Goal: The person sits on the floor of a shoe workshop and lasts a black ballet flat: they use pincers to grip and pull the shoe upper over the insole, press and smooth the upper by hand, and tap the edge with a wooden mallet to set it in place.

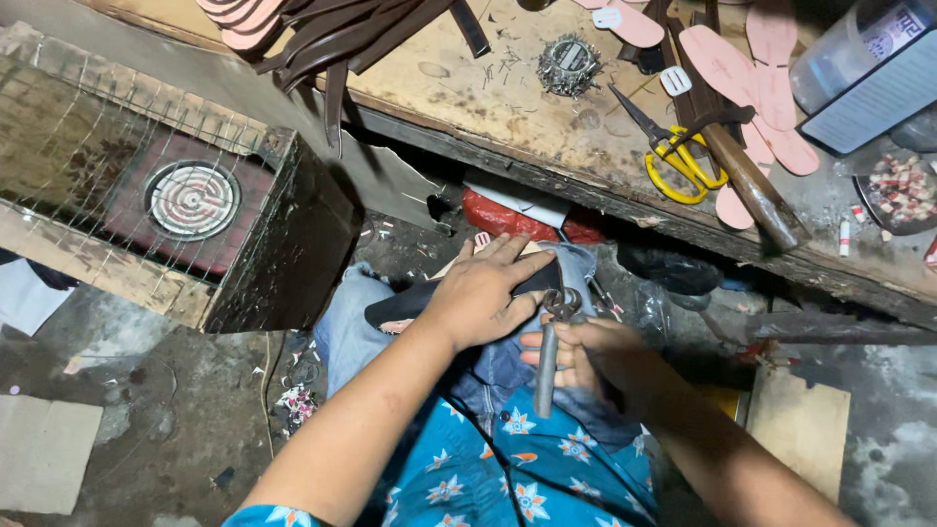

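Note:
My left hand (478, 293) lies flat on a dark shoe upper (405, 303) resting on my lap and presses it down. My right hand (595, 356) grips metal pincers (549, 356) by the handles, with the jaws up against the edge of the shoe near my left fingers. I sit in jeans and a blue flowered shirt, below the edge of a wooden workbench (547, 146).
On the bench lie yellow-handled scissors (678, 161), a hammer (747, 181), pink insoles (752, 88), dark leather straps (342, 34), a pile of small nails (568, 66) and a plastic container (859, 49). A wire-covered box with a round heating coil (192, 200) stands at left.

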{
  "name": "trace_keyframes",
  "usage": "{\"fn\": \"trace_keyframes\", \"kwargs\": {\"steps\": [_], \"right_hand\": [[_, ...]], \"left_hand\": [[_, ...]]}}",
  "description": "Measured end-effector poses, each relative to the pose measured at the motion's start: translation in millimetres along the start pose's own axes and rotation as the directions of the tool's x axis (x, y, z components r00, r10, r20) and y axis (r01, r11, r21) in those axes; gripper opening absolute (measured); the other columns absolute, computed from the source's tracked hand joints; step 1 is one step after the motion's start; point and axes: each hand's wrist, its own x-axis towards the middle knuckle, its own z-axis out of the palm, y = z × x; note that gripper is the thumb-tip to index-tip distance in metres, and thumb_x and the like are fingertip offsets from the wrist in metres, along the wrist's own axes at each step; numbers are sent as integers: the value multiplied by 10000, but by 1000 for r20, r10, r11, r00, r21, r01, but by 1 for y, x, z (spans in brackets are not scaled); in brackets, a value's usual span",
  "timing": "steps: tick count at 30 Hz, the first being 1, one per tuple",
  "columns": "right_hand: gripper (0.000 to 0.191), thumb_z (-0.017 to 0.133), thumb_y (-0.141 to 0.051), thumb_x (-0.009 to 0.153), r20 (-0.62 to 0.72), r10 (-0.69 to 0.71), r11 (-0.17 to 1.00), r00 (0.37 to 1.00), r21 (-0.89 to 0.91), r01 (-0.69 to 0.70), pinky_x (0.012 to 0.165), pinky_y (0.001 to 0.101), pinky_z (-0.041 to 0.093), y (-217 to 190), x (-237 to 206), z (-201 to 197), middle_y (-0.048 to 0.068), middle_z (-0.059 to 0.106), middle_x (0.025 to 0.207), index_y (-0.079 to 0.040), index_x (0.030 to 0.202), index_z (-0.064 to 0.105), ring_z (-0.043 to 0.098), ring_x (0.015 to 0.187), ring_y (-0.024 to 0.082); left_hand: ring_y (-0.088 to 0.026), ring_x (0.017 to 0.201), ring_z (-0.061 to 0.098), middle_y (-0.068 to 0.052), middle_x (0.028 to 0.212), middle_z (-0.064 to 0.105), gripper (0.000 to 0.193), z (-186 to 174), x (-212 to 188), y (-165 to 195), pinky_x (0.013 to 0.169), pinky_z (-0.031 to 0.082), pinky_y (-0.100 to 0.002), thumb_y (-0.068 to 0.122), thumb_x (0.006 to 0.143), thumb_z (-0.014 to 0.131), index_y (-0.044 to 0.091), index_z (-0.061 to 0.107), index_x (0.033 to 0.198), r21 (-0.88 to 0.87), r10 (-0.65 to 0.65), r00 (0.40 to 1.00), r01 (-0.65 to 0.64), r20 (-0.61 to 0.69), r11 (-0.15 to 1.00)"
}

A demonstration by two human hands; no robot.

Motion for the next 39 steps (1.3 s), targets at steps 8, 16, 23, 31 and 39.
{"fn": "trace_keyframes", "kwargs": {"steps": [8, 16, 23, 31, 39], "right_hand": [[313, 604, -246, 942, -159, -97, 962, 982, -269, 52, 414, 326, 393, 26, -26, 10, 54, 502, 683, 21, 1099, 558, 452, 485, 150], [333, 579, -196, 895, -166, -362, 877, 917, -395, 275, 454, 311, 453, 30, -21, 27, 61, 558, 727, -78, 1205, 614, 520, 528, 150], [481, 543, -176, 944, 11, -203, 979, 979, 2, 203, 720, 334, 434, 38, -35, 15, 123, 623, 1088, -15, 1393, 606, 534, 843, 176], [460, 483, -197, 961, 331, -240, 914, 913, 394, 98, 1010, 483, 527, 38, -15, 2, 281, 596, 1349, 60, 1341, 507, 619, 1205, 322], [301, 529, -312, 1000, 301, -147, 888, 942, 459, -8, 495, 268, 454, 46, -15, -12, 38, 509, 774, -35, 1114, 559, 526, 672, 151]], "left_hand": [[-367, 1342, 529, -114, 1520, 539, 586, 0, -1, 9, 1070, 387, -614, 340, 795, 680, 249, 616, 1370, -35, 0, 1000, 1, 21, 999], [-338, 1302, 605, -95, 1473, 590, 530, -12, 9, 8, 1056, 489, -465, 350, 880, 635, 224, 601, 1393, -152, 30, 999, -25, 30, 988], [-353, 1227, 623, -133, 1368, 643, 612, -28, 13, 0, 1003, 499, -454, 421, 807, 677, 201, 600, 1373, -264, 31, 992, 2, 122, 965], [-361, 1198, 645, -147, 1330, 672, 598, -22, 18, 6, 991, 510, -447, 451, 832, 690, 193, 612, 1365, -272, 17, 993, 16, 118, 962], [-378, 1158, 639, -133, 1260, 681, 618, -15, 21, 11, 952, 515, -477, 449, 791, 698, 249, 603, 1368, -124, -8, 996, 19, 91, 992]]}}
